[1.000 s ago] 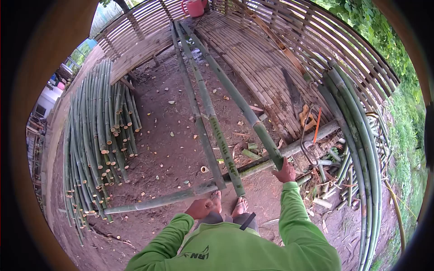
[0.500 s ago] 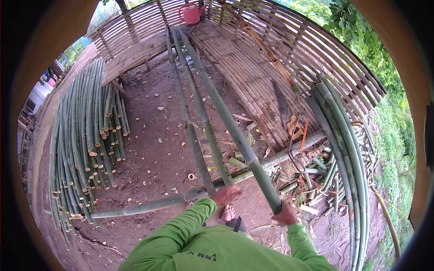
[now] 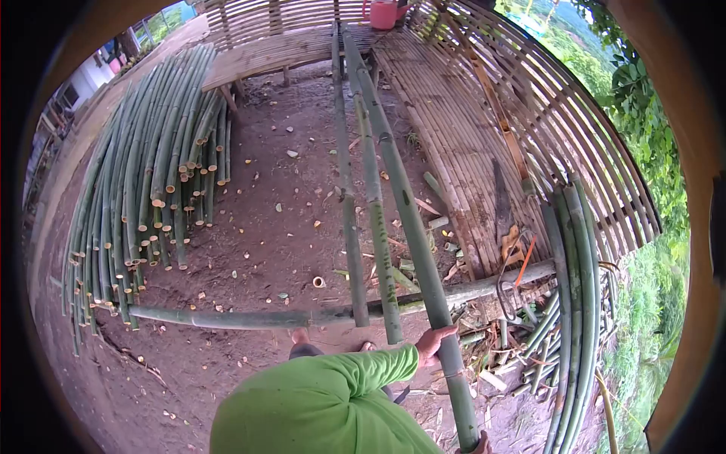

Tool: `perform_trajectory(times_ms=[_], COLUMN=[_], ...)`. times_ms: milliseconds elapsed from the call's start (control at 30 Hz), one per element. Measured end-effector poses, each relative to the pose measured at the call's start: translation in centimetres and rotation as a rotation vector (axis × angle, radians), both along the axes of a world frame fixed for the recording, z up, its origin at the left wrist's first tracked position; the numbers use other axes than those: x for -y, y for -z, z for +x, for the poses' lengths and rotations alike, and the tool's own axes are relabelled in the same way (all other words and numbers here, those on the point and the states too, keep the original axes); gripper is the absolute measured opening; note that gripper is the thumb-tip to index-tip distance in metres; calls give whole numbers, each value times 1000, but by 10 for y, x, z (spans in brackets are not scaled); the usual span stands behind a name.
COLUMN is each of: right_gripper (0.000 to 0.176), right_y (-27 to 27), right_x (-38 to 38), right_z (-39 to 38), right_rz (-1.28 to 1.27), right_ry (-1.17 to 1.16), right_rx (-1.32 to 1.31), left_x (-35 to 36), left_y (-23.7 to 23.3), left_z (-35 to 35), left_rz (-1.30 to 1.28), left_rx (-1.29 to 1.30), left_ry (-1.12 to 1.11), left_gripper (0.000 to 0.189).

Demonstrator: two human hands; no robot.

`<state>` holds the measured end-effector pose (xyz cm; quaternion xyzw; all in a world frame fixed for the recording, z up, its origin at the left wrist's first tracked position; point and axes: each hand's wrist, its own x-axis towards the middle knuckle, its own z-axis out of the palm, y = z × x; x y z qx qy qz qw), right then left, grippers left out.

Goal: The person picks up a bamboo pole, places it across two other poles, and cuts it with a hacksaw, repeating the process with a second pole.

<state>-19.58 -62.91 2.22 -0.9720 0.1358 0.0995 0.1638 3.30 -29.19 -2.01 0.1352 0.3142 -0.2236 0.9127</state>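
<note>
A long green bamboo pole point(image 3: 412, 219) slants from the bench at the far end down to the lower middle. My left hand point(image 3: 435, 344) is closed on it, a little below the cross pole. Near the pole's close end, my right hand point(image 3: 481, 446) is wrapped round it, partly cut off by the frame's bottom edge. Two thinner bamboo poles point(image 3: 349, 227) point(image 3: 379, 234) lie to its left, resting across a horizontal bamboo pole point(image 3: 227, 319); neither hand touches them.
Stacked bamboo point(image 3: 144, 151) stands at left. A slatted bench point(image 3: 454, 136) runs along the right, with a saw point(image 3: 508, 295) at its near end. More poles point(image 3: 576, 303) lean at right above cut scraps point(image 3: 537, 348). A red watering can point(image 3: 383, 13) sits at the back.
My left hand has moved right onto the thick pole. My right hand is lower, nearer the pole's close end. The view has shifted, and one foot shows farther left.
</note>
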Motion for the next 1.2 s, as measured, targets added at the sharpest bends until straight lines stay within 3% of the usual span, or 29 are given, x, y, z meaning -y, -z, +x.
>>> perform_trajectory(times_ms=[100,200,267,300,367,433,500,567,633,733,800,833,867,933,1000,1033,1100,1167,1200], right_gripper=[72,69,64,62,64,56,56,60,67,69,71,72,76,84,94,99,102,98,94], right_y=[2,29,58,64,-28,1,-9,-30,-6,7,19,21,12,-10,12,22,20,15,20], right_x=[6,-5,-25,-40,-163,-216,-292,-376,-439,-539,-592,-619,-648,-700,-719,-727,-735,-728,-716], right_z=[27,56,85,99,135,150,163,170,177,174,160,153,141,115,90,80,88,104,118], right_rz=[-35,-160,-10,60,198,131,115,144,209,184,232,257,281,328,377,402,476,456,378], right_ry=[-123,-422,-463,-485,-560,-642,-741,-877,-983,-1076,-1076,-1080,-1100,-1127,-1445,-1588,-1603,-1565,-1493], right_rx=[13,159,-39,-139,-321,-257,-292,-261,-331,-383,-480,-527,-639,-864,-504,-310,-318,-185,-204], left_x=[-28,-75,-117,-137,-197,-263,-337,-413,-471,-555,-551,-536,-503,-446,-434,-452,-498,-583,-637], left_y=[-7,-17,-17,-2,5,-1,-28,-21,-19,9,4,6,-23,70,42,45,51,26,-9], left_z=[-10,-22,-30,-33,-42,-52,-66,-78,-91,-123,-155,-179,-198,-246,-266,-275,-307,-328,-333], left_rz=[27,131,215,323,453,507,727,840,921,779,820,861,871,773,686,759,901,1142,1287], left_rx=[34,-5,-72,-80,-144,-152,-296,-412,-280,-164,-210,-174,-226,-67,-233,-275,-350,-590,-555], left_ry=[-51,-152,-179,-296,-348,-415,-355,-262,-466,-607,-584,-428,-413,-458,-709,-683,-629,-421,-377], left_gripper=[35,34,36,39,41,42,44,42,43,47,48,54,59,63,61,60,58,61,64])
